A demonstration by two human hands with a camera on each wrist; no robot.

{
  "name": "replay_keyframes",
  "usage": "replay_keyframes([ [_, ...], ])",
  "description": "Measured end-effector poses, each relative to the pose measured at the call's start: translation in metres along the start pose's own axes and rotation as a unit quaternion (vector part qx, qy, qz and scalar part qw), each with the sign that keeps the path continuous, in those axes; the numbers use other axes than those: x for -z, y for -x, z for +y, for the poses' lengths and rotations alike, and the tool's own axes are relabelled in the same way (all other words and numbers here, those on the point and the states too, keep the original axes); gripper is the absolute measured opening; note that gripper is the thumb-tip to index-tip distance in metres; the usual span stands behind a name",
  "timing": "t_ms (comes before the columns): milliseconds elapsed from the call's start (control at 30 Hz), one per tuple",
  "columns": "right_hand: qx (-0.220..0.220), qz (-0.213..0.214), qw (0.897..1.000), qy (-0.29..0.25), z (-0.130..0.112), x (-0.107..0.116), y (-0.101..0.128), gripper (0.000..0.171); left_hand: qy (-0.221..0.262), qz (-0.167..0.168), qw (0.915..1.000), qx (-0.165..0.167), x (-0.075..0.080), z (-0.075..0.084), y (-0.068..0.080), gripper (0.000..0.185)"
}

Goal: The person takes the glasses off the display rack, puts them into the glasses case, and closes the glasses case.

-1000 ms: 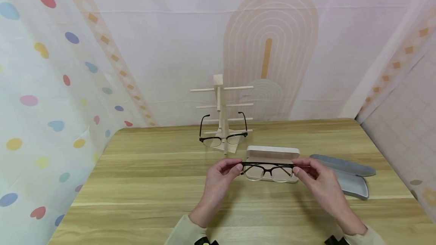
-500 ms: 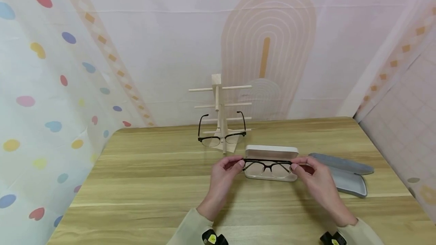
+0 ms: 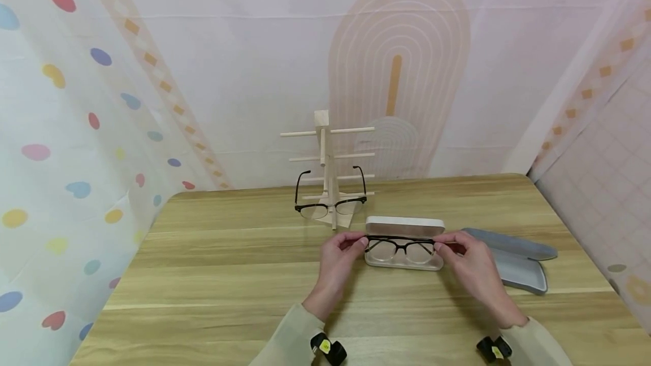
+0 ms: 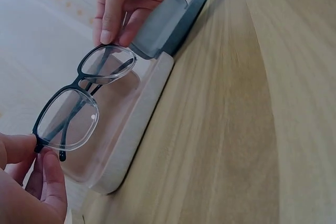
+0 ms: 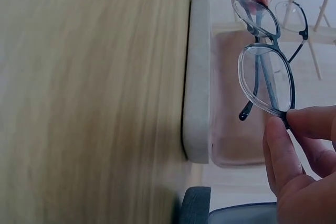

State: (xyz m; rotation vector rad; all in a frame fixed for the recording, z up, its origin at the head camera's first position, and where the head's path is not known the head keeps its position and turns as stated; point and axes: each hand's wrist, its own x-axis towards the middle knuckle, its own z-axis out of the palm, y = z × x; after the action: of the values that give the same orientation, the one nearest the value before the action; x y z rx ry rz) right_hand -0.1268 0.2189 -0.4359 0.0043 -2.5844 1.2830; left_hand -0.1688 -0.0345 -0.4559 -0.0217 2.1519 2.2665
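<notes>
"Two hands are working together at lower right of centre, yes?"

"Yes: the left hand [image 3: 335, 261] is pinching one end of the black-topped glasses [image 3: 400, 247] and the right hand [image 3: 474, 264] is pinching the other, so both grips are looking narrow"

"And where are the glasses?"

"They're hanging between the hands, over the white case [image 3: 405, 221], whose lid is standing raised; the wrist views are showing the temples folded and crossing behind the lenses, and the frame is seemingly floating apart from the lining"

"Which step are we seeing, then?"

"I'm judging it as lining the glasses up with the case, the setting-down not yet done"

"What is the next move calling for?"

"Probably an even lowering, temples kept folded and fingertips clear of the rim, then a gentle release"

"Anything else around?"

"A gray case [image 3: 521, 267] is lying open at right, just beside the right hand, and a second pair of glasses [image 3: 351, 201] is sitting on the wooden stand [image 3: 322, 120] near the centre of the frame"
</notes>
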Motion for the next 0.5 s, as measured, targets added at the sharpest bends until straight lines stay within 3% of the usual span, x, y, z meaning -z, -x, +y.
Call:
replay_keyframes([
  [500,0.017,0.005,0.999,0.045,0.009,-0.004,-0.008,0.014,-0.028,0.012,0.9995,-0.004,-0.007,-0.013,-0.009,0.016],
])
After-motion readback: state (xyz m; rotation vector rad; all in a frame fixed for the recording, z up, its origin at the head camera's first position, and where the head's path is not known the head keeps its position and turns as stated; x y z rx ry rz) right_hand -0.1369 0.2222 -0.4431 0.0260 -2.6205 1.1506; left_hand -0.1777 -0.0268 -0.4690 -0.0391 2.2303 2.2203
